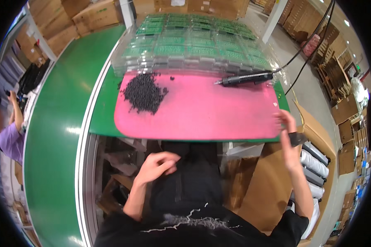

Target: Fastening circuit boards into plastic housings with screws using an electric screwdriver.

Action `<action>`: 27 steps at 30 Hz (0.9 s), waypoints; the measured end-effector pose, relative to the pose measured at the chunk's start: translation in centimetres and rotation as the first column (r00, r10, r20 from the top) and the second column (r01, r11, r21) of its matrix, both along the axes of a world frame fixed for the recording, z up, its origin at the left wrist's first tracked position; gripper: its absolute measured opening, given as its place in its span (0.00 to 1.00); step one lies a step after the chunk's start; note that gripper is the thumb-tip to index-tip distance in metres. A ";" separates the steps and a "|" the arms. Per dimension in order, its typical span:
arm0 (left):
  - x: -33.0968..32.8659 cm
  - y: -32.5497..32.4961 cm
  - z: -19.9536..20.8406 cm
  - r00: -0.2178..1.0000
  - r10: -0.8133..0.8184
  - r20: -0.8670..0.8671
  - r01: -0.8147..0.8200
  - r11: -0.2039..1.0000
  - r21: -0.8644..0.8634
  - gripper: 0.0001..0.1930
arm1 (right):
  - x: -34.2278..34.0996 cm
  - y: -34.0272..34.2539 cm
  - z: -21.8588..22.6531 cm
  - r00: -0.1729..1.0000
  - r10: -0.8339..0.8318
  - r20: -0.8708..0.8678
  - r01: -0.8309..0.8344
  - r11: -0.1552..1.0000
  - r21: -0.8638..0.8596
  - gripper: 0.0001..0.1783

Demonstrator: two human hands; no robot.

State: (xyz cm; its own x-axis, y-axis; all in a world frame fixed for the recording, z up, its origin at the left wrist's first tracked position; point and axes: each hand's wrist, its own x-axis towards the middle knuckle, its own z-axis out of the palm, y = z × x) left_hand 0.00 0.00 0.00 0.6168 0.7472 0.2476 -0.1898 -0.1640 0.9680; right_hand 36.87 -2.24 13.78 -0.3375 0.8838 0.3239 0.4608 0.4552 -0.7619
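My left hand (158, 166) hovers over my lap, in front of the table's near edge. Its fingers curl loosely toward the thumb, and nothing shows in them. At the right edge of the pink mat (210, 111) is my right hand (286, 122), its bent fingers smeared by motion. A dark band-like object (297, 139) sits at that wrist. A heap of small black pieces (144, 94) lies on the mat's left side, with a stray piece (172, 78) apart from it. Along the mat's far right edge rests a black electric screwdriver (247, 78), tip pointing left.
Clear plastic trays (189, 45) of green circuit boards are stacked behind the mat. A black cable (307, 49) runs up from the screwdriver. An open carton (272, 185) with white-wrapped rolls stands at my right. Another person (11, 138) in purple works far left.
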 end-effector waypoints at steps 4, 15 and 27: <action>7.5 -8.6 7.0 0.977 -0.004 0.215 0.022 0.996 -0.082 0.25 | -6.2 -6.9 0.9 0.943 0.306 -0.134 -0.330 0.915 -0.233 0.48; 3.3 -8.5 4.6 0.840 0.307 0.448 -0.274 0.952 -0.138 0.17 | -11.8 -5.0 1.1 0.919 0.390 0.057 -0.389 0.921 -0.034 0.73; -14.7 2.4 3.8 0.201 0.979 -0.011 -0.922 0.193 0.336 0.10 | 9.3 -3.6 10.4 0.989 -0.011 0.145 -0.097 0.692 0.715 0.58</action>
State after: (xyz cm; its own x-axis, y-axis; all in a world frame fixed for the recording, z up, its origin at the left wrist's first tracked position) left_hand -14.72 2.38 3.80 -0.4826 0.7342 0.4776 0.4337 -0.2735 0.8585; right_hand 46.19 -5.87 24.18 -0.4550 0.3821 0.8044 0.4943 0.8597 -0.1288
